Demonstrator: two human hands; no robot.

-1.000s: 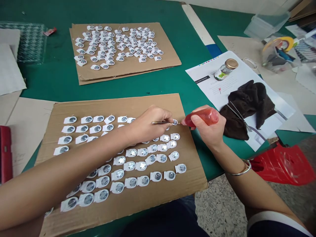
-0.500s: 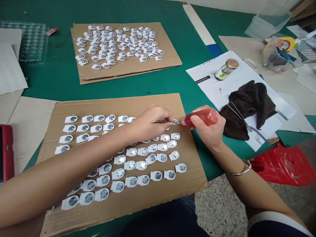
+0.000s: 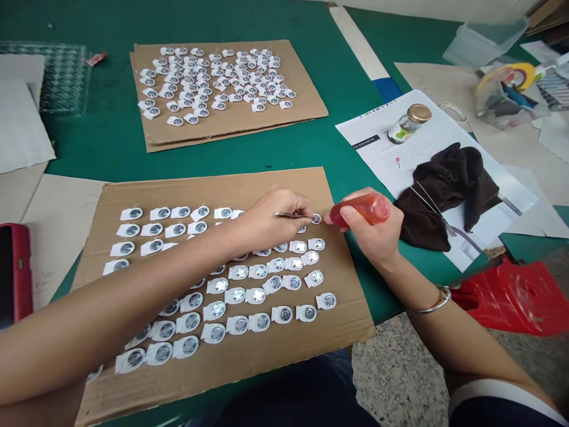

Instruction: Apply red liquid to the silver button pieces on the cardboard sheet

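A single head-worn camera looked forward and down from the near side of the green table [image 3: 306, 139]. At close range it centred on the left hand [image 3: 280, 216] and right hand [image 3: 376, 228], with the lap [image 3: 293, 394] directly below and the rear cardboard [image 3: 302, 89] farther off.

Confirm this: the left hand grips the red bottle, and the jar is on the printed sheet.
No: the head view shows the right hand gripping the red bottle; the left hand holds a thin metal tool. The jar is on the printed sheet.
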